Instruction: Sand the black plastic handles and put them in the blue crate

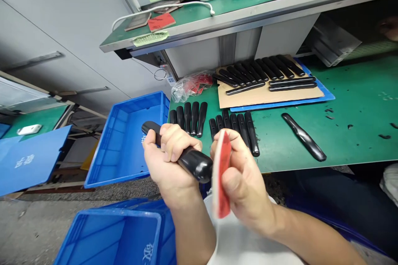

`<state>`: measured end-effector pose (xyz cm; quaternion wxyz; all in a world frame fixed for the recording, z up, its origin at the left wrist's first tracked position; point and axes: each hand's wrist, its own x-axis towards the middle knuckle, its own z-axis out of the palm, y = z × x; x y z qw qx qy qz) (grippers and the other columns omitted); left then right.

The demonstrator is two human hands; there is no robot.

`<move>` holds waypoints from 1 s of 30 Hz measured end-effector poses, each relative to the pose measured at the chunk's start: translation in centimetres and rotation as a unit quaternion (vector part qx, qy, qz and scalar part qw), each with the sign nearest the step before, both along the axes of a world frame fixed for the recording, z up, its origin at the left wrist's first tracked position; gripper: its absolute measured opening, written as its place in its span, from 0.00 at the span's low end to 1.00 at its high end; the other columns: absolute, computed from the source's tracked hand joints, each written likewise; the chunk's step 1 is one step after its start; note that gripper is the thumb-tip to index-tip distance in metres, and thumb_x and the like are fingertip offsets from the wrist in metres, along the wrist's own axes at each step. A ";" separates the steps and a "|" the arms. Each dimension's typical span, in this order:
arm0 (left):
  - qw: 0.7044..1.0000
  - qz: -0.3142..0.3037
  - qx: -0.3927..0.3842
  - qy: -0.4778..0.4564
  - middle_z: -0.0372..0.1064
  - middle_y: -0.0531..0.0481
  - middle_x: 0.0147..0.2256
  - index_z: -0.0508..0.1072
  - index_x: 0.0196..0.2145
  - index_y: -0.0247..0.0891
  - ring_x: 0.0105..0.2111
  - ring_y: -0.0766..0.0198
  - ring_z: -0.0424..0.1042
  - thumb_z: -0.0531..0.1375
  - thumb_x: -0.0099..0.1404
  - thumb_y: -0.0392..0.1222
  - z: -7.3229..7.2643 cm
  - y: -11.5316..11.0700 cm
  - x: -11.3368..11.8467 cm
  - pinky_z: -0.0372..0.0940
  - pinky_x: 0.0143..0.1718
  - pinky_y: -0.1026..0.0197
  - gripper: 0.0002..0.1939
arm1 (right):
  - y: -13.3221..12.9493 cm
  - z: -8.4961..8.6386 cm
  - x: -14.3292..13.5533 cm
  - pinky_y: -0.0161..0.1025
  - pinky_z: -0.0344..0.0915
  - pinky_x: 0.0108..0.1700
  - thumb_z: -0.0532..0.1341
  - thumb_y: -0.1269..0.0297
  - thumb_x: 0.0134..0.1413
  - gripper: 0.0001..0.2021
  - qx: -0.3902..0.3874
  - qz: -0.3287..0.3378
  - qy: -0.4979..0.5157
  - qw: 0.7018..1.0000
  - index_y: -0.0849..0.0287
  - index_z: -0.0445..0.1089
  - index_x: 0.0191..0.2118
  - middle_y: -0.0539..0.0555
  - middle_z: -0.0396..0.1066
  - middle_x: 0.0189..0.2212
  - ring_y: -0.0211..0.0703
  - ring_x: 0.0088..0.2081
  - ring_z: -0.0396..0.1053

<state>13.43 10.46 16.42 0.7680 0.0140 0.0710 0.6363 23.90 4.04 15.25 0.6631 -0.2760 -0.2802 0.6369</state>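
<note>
My left hand [175, 153] is wrapped round a glossy black handle [196, 165], its rounded end pointing right and towards me. In my right hand [245, 182] is a flat sanding pad [224, 174], red on one face and pale on the other, pinched between thumb and fingers. The pad stands on edge close to the handle's rounded end; whether they touch I cannot tell. Behind my hands, several black handles [195, 118] lie side by side on the green bench, with another group [251, 134] to their right. A single handle [304, 136] lies apart, further right.
More black handles lie on a cardboard sheet [242, 100] at the back. A plastic bag [192, 85] with red pieces sits beside it. Blue crates [124, 132] stand at the left and below. A shelf [248, 12] overhangs the bench. Another person's hand [390, 28] shows at far right.
</note>
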 end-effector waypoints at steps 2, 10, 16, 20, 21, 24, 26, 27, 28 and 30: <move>1.000 0.003 -0.002 -0.002 0.47 0.63 0.16 0.46 0.27 0.44 0.13 0.76 0.55 0.52 0.69 0.40 0.0 -0.3 0.4 0.55 0.16 0.78 0.17 | 0.1 0.4 -0.8 0.34 0.64 0.30 0.74 0.42 0.42 0.28 0.019 -0.008 -0.011 1.000 0.48 0.59 0.40 0.42 0.60 0.26 0.34 0.25 0.58; 0.993 0.006 -0.082 -0.088 0.44 0.63 0.17 0.45 0.27 0.45 0.12 0.75 0.51 0.45 0.73 0.41 1.5 -1.0 -1.1 0.56 0.13 0.75 0.15 | 4.0 -8.0 -1.1 0.35 0.63 0.31 0.77 0.43 0.32 0.34 0.039 -0.053 -0.140 0.988 0.50 0.59 0.40 0.43 0.63 0.29 0.36 0.28 0.61; 0.985 0.026 -0.123 -0.121 0.45 0.63 0.17 0.46 0.27 0.46 0.11 0.75 0.51 0.45 0.73 0.40 2.4 -1.2 -2.1 0.56 0.12 0.75 0.15 | 4.4 -10.5 0.8 0.32 0.61 0.28 0.73 0.49 0.48 0.26 -0.043 -0.041 -0.154 0.986 0.51 0.56 0.41 0.41 0.63 0.28 0.33 0.26 0.60; 0.989 0.043 -0.121 -0.068 0.46 0.63 0.16 0.45 0.27 0.45 0.11 0.76 0.52 0.43 0.75 0.43 1.7 -0.5 -1.9 0.55 0.12 0.77 0.17 | 2.8 -5.7 1.2 0.32 0.59 0.24 0.72 0.41 0.44 0.28 0.011 0.001 -0.101 0.995 0.50 0.58 0.40 0.42 0.63 0.25 0.33 0.23 0.58; 0.990 0.045 -0.123 -0.045 0.46 0.63 0.16 0.45 0.27 0.45 0.10 0.76 0.52 0.42 0.76 0.43 1.6 -0.4 -1.9 0.55 0.12 0.77 0.17 | 2.4 -4.5 1.2 0.32 0.60 0.25 0.73 0.41 0.44 0.28 0.027 0.003 -0.087 0.996 0.50 0.59 0.40 0.42 0.63 0.25 0.34 0.24 0.59; 0.993 0.042 -0.112 0.003 0.47 0.63 0.16 0.43 0.27 0.44 0.11 0.78 0.54 0.42 0.76 0.42 1.1 -0.2 -1.6 0.55 0.13 0.79 0.17 | 1.6 -1.4 0.7 0.34 0.59 0.26 0.73 0.40 0.44 0.27 0.055 0.013 -0.057 0.997 0.49 0.62 0.40 0.44 0.63 0.26 0.35 0.25 0.58; 0.996 0.036 -0.076 0.009 0.49 0.63 0.17 0.43 0.27 0.44 0.12 0.78 0.54 0.44 0.75 0.40 0.4 -0.1 -1.6 0.56 0.14 0.80 0.18 | 1.4 -0.3 0.0 0.34 0.58 0.26 0.73 0.39 0.42 0.28 0.058 0.018 -0.036 0.997 0.49 0.62 0.40 0.44 0.62 0.26 0.35 0.25 0.56; 0.998 0.031 -0.061 0.004 0.49 0.63 0.17 0.43 0.27 0.44 0.12 0.78 0.54 0.45 0.75 0.39 0.0 0.1 -1.7 0.56 0.15 0.80 0.18 | 1.7 -0.2 -0.4 0.34 0.58 0.26 0.74 0.40 0.40 0.29 0.059 0.013 -0.024 0.998 0.49 0.61 0.39 0.43 0.61 0.26 0.34 0.25 0.56; 0.998 0.030 -0.049 -0.005 0.48 0.63 0.18 0.43 0.27 0.44 0.13 0.78 0.54 0.47 0.74 0.39 -0.3 0.2 -1.9 0.56 0.15 0.80 0.18 | 2.1 -0.6 -0.7 0.33 0.58 0.27 0.76 0.41 0.35 0.32 0.062 0.006 -0.017 0.998 0.49 0.61 0.39 0.42 0.61 0.26 0.34 0.25 0.56; 0.998 0.031 -0.036 -0.035 0.47 0.63 0.18 0.43 0.27 0.45 0.12 0.77 0.53 0.48 0.72 0.38 -0.7 0.2 -2.7 0.57 0.15 0.78 0.17 | 3.7 -2.6 -1.2 0.32 0.59 0.28 0.80 0.45 0.25 0.37 0.028 -0.016 -0.039 0.999 0.50 0.59 0.38 0.41 0.61 0.27 0.33 0.26 0.57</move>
